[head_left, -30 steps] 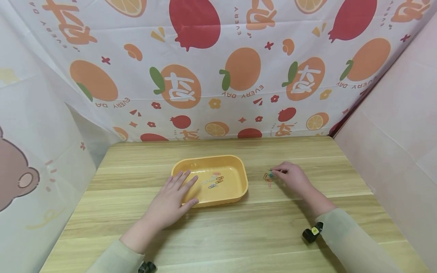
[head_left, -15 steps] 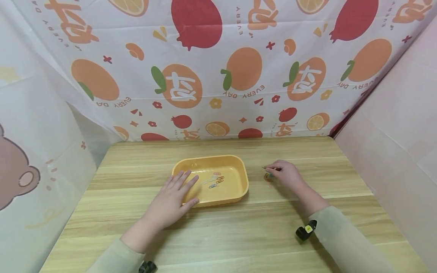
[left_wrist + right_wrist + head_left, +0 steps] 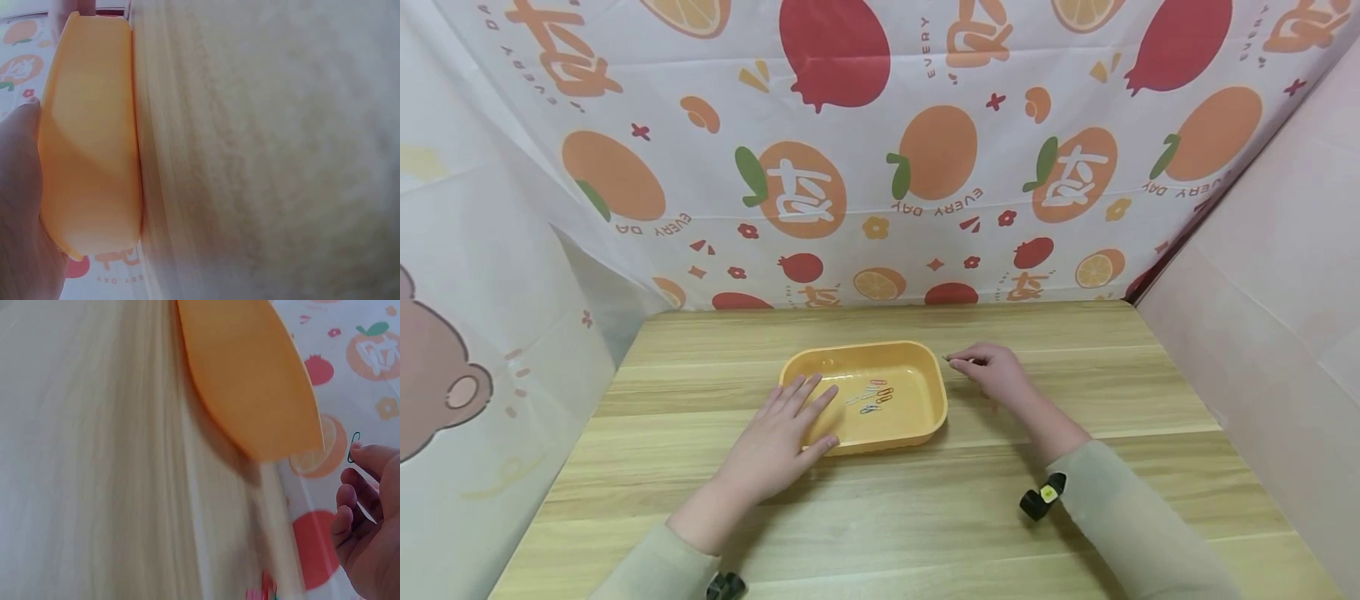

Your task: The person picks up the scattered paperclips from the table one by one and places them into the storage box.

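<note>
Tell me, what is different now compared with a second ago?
The right hand has lifted a green paper clip, pinched in its fingertips, off the table and carried it left toward the yellow tray. The left hand still rests flat on the tray's near left rim, and the clips inside have not moved.
</note>
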Motion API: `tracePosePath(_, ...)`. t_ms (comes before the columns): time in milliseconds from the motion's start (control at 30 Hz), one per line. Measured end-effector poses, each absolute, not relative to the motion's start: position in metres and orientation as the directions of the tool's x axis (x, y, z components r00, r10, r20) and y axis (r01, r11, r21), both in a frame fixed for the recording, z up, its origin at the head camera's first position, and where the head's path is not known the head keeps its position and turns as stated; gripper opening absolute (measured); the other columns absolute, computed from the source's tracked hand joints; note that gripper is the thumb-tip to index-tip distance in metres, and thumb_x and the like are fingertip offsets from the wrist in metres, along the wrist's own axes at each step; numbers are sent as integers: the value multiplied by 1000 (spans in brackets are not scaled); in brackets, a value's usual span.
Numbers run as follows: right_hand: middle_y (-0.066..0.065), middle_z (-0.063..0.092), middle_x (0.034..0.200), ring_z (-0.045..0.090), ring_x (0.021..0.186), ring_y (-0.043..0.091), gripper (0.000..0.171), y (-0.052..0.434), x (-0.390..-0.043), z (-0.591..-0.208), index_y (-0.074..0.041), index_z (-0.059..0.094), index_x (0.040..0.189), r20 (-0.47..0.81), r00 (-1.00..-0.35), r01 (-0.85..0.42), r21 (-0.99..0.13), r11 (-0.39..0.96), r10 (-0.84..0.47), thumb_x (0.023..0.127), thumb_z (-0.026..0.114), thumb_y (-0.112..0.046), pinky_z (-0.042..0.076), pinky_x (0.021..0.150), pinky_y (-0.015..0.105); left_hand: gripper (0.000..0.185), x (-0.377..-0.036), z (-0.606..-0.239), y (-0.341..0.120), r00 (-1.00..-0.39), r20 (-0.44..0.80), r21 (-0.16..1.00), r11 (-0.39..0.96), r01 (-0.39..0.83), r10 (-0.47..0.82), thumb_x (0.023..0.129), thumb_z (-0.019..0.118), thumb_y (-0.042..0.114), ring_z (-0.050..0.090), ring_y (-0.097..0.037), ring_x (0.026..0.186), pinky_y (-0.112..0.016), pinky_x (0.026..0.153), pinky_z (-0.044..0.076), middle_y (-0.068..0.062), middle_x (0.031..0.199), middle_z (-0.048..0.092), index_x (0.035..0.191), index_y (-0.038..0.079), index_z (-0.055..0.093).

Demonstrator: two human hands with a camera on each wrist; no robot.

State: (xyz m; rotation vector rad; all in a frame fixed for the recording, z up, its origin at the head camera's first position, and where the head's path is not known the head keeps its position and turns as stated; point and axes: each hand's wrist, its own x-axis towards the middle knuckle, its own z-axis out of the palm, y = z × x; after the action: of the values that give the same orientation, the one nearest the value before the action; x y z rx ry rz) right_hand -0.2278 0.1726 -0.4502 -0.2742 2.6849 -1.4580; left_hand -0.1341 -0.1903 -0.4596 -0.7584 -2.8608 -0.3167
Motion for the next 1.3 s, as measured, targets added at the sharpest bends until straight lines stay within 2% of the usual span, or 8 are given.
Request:
tracePosePath(133, 1, 69, 95, 57, 77, 17, 22, 150, -230, -446, -16, 78, 107, 13, -979, -106, -887, 450, -205, 93, 71, -31, 54, 66, 33, 71, -134, -459, -191, -857, 210, 162, 848, 504, 470, 98, 44, 63, 20, -33, 149, -55, 120, 16, -9, 163, 24, 158, 27, 29)
tracePosePath(267, 2, 68, 92, 56, 76, 17, 20, 129, -230, -441, -16, 79, 105, -8, -976, -82, -911, 404, -217, 92, 73, -29, 52, 63, 29, 72, -134, -460, -191, -862, 196, 163, 851, 499, 468, 98, 38, 67, 19, -32, 150, -54, 120, 15, -6, 164, 20, 158, 28, 28)
tracePosePath(367, 7, 67, 92, 56, 75, 17, 21, 117, -230, -439, -17, 79, 106, -13, -971, -86, -911, 404, -237, 92, 72, -30, 49, 61, 27, 73, -134, -460, -191, -864, 189, 167, 852, 497, 467, 97, 37, 68, 19, -33, 150, -54, 121, 15, -4, 165, 17, 158, 28, 27)
tracePosePath(633, 13, 68, 97, 58, 77, 20, 24, 97, -228, -434, -15, 78, 109, -29, -954, -100, -908, 407, -298, 94, 70, -33, 55, 73, 44, 73, -134, -459, -191, -867, 186, 167, 855, 492, 463, 97, 37, 68, 18, -31, 150, -54, 121, 15, -3, 165, 16, 158, 29, 27)
tracePosePath(800, 9, 67, 97, 59, 79, 20, 24, 88, -227, -433, -14, 78, 109, -33, -948, -107, -903, 417, -315, 94, 70, -32, 56, 76, 44, 72, -135, -459, -191, -862, 194, 161, 852, 498, 468, 98, 39, 66, 19, -32, 150, -55, 120, 15, -4, 165, 17, 158, 28, 28)
tracePosePath(1033, -5, 69, 95, 58, 78, 14, 18, 72, -230, -436, -18, 79, 105, -1, -931, -198, -838, 509, -364, 93, 71, -30, 53, 67, 27, 72, -137, -458, -192, -858, 196, 169, 846, 506, 474, 98, 44, 63, 20, -35, 149, -56, 120, 17, -9, 163, 23, 157, 25, 31)
tracePosePath(1300, -12, 73, 92, 60, 78, 6, 14, 49, -237, -444, -20, 80, 98, 10, -911, -315, -661, 681, -413, 93, 71, -29, 51, 69, 24, 72, -137, -459, -192, -857, 199, 174, 844, 507, 475, 98, 45, 62, 19, -34, 149, -55, 120, 16, -9, 163, 23, 157, 25, 31)
